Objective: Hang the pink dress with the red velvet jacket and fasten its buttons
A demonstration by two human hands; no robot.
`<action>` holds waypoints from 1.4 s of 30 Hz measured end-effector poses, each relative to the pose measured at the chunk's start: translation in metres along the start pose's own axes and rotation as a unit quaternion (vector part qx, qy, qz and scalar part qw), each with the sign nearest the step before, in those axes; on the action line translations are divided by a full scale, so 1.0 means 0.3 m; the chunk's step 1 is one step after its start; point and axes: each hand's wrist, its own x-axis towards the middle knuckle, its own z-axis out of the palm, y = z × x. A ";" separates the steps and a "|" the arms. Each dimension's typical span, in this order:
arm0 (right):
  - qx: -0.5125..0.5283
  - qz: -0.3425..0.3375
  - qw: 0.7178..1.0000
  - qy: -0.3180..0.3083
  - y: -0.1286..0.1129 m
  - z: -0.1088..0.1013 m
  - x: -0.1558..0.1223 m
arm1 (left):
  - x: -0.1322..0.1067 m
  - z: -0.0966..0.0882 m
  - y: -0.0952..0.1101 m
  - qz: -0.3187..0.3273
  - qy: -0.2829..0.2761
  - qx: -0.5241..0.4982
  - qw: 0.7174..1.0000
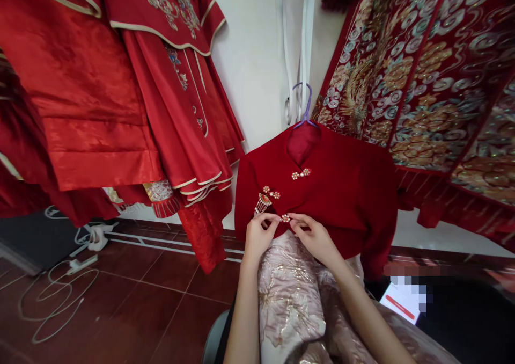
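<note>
A dark red jacket point(338, 192) hangs in front of me from a purple hanger point(307, 106). Low on its front, my left hand point(261, 232) and my right hand point(316, 238) pinch either side of a jewelled flower-shaped button clasp point(285, 218). Thumb and forefinger are pressed together on each hand. Higher up, another jewelled clasp point(301, 174) joins the front below the neck opening. A fan-shaped beaded brooch point(263, 202) dangles at the left, next to a small flower clasp point(271, 193). Below the hem lies pale pink, gold-patterned fabric point(287, 294), partly under my arms.
Red garments point(173, 95) hang at the left, and a heavily embroidered red garment point(422, 85) hangs at the right. White metal poles point(306, 42) stand behind the jacket. A lit phone point(402, 299) lies at lower right. White cables point(60, 294) and a power strip point(82, 264) are on the tiled floor.
</note>
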 end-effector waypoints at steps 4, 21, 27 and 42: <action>0.022 0.007 1.000 -0.015 -0.001 -0.012 0.002 | 0.000 -0.006 -0.001 0.004 -0.023 -0.004 1.000; 0.067 0.018 0.997 -0.037 -0.045 -0.039 -0.001 | -0.005 0.016 -0.006 -0.016 -0.022 -0.023 0.999; 0.064 0.023 0.997 -0.042 -0.039 -0.039 -0.001 | -0.004 0.018 -0.006 -0.026 -0.030 -0.017 0.999; 0.054 0.012 0.998 -0.036 -0.045 -0.043 -0.004 | -0.018 -0.013 0.072 -0.081 -0.121 -0.232 0.962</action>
